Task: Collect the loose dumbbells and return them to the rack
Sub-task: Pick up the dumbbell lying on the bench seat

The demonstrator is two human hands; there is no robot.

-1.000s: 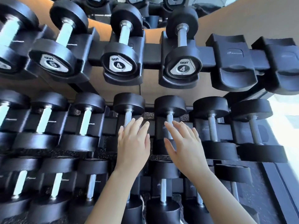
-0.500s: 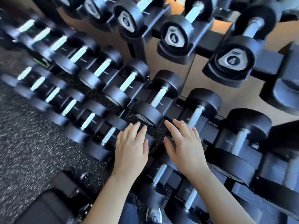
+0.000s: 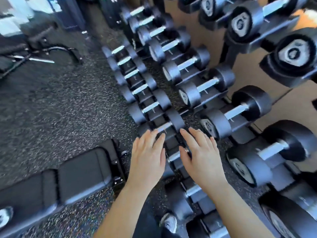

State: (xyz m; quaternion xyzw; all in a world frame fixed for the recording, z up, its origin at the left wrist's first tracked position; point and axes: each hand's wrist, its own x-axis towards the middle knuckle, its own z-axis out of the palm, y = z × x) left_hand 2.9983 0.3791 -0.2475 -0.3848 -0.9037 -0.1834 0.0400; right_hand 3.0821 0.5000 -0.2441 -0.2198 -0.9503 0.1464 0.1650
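Our left grip (image 3: 147,157) and right grip (image 3: 200,157) hover side by side, fingers straight, holding nothing, over the dumbbells (image 3: 151,107) in the lowest front row of the rack (image 3: 284,76).

Gym, free-weights area. Tiered rack (image 3: 277,73) of black dumbbells (image 3: 205,86) beyond and right of the fingers (image 3: 195,138); speckled rubber floor (image 3: 60,103) and padded workout bench (image 3: 82,169) to their left.
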